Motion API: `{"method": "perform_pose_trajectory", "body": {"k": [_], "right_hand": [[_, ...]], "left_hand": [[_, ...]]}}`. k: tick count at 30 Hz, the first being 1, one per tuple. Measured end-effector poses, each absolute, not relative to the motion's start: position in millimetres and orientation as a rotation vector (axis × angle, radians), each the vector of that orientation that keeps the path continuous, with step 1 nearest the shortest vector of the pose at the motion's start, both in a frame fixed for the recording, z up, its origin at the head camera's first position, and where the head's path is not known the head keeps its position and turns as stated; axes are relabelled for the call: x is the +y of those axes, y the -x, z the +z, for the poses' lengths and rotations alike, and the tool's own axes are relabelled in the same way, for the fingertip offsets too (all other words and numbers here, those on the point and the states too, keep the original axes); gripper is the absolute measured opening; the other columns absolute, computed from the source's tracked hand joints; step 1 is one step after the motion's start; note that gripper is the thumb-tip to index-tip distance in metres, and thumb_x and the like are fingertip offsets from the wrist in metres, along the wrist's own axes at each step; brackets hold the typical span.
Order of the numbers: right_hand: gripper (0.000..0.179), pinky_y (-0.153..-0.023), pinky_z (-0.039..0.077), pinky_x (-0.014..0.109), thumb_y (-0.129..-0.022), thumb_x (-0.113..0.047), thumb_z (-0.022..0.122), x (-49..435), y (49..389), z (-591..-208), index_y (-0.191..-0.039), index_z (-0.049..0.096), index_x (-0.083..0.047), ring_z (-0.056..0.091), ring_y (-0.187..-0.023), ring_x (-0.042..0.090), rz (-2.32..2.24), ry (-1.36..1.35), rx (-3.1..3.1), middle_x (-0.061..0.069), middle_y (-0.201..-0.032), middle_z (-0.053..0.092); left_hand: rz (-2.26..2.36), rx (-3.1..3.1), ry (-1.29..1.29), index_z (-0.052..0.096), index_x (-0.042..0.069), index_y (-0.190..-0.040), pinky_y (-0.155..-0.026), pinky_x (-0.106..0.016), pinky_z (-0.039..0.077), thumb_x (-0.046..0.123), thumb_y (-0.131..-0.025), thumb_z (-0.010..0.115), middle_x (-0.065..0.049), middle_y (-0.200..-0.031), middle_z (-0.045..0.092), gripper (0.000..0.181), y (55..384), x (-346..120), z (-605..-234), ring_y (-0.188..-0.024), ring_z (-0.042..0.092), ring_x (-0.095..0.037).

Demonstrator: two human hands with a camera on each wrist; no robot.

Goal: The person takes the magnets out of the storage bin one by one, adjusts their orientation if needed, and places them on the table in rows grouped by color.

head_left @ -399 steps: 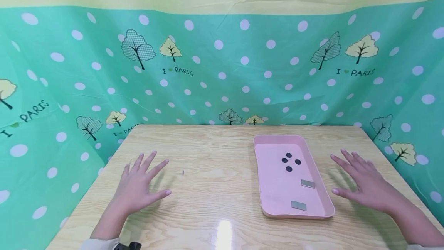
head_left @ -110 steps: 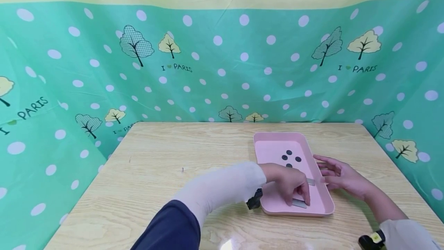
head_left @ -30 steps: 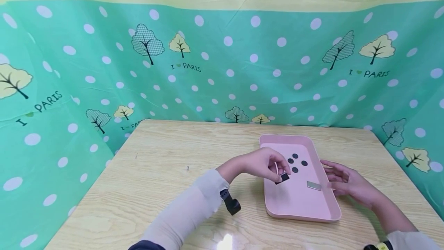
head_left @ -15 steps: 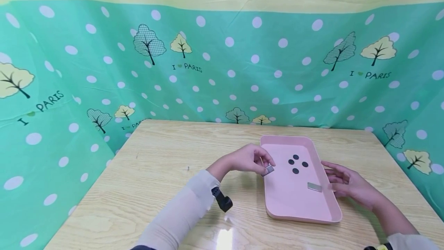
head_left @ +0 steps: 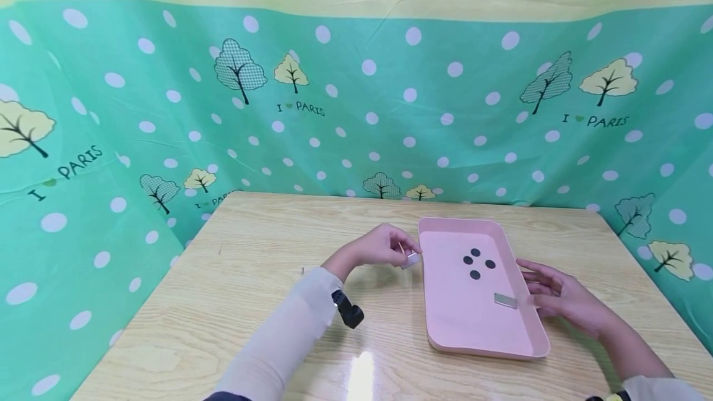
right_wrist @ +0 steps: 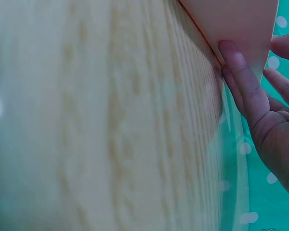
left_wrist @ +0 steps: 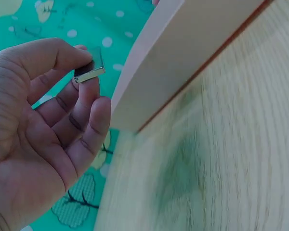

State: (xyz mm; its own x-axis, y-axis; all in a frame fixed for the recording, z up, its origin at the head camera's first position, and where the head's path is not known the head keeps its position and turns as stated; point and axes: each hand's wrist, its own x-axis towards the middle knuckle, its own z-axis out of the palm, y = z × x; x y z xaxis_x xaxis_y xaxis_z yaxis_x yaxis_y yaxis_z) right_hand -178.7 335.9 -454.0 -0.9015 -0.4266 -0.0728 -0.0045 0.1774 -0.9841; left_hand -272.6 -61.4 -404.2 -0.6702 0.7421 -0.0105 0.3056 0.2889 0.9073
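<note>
My left hand (head_left: 381,246) pinches a small silver rectangular block (head_left: 410,260) between thumb and fingertips, just left of the pink tray's (head_left: 487,351) left rim. Up close in the left wrist view, the block (left_wrist: 91,71) has a bright metallic edge and a darker face, and the other fingers curl loosely below it. On the tray's far side, the right hand (head_left: 565,296) rests its relaxed fingers along the outer right wall, thumb at the rim. The right wrist view has fingers (right_wrist: 241,72) against the tray's outside wall (right_wrist: 231,24).
Inside the tray lie several black discs, one disc (head_left: 475,275) nearest the front, and a second silver block (head_left: 505,300) by the right wall. A tiny dark speck (head_left: 302,271) is on the wooden table (head_left: 267,228). A green dotted curtain (head_left: 334,104) surrounds the table.
Earlier both silver blocks lay in the tray. The left hand has picked up the nearer one and carried it left and back, out over the tray's left rim. The right hand stays at the tray.
</note>
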Motion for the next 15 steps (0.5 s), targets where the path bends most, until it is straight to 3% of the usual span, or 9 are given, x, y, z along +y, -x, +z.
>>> {"method": "perform_pose_trajectory", "body": {"k": [5, 15], "right_hand": [[0.06, -0.079, 0.057, 0.042, -0.096, -0.001, 0.056, 336, 178, -453, -0.151, 0.033, -0.011, 0.061, -0.109, 0.008, -1.778, 0.414, 2.127, -0.008, -0.125, 0.06], [0.06, -0.08, 0.057, 0.041, -0.096, -0.002, 0.056, 336, 178, -453, -0.151, 0.034, -0.011, 0.061, -0.108, 0.008, -1.775, 0.406, 2.134, -0.007, -0.124, 0.06]], "left_hand": [[1.313, 2.172, -0.903, 0.068, -0.005, -0.115, -0.068, -0.036, 0.057, -0.005, -0.087, 0.063, -0.004, -0.085, 0.066, 0.028, 282, -67, -410, -0.071, 0.06, -0.012], [1.215, 2.266, -0.883, 0.07, 0.0, -0.116, -0.062, -0.032, 0.054, -0.007, -0.091, 0.059, -0.002, -0.086, 0.063, 0.028, 293, -68, -424, -0.069, 0.057, -0.014]]}}
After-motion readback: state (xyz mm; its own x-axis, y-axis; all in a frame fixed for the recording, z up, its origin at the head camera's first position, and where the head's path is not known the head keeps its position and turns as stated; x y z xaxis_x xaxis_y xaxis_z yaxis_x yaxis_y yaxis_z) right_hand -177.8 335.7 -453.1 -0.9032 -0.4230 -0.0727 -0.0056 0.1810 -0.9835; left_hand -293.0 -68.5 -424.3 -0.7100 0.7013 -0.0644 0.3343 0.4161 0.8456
